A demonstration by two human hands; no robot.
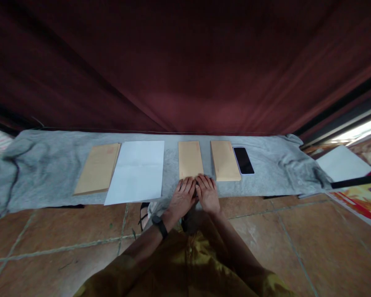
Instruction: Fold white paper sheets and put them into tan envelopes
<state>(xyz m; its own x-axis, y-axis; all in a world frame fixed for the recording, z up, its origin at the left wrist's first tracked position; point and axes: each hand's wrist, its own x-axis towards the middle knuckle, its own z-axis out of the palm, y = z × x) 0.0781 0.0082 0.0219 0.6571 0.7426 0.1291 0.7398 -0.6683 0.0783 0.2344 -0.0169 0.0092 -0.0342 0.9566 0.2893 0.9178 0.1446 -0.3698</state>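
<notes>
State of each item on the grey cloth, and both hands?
Large envelope: flat, right edge by the sheet.
White sheet: flat, unfolded.
Middle envelope: flat, near end under fingertips.
Right envelope: flat, untouched.
Phone: screen dark.
Left hand: flat, palm down.
Right hand: flat, palm down.

My feed is dim and warm, with the fingers only softly lit and casting faint shadows toward me. Far right of them, a strip of daylight glares white at the frame edge. Above them, the red curtain falls into murk. I see wide-angle bending beyond both fingertips, and slight softness throughout
</notes>
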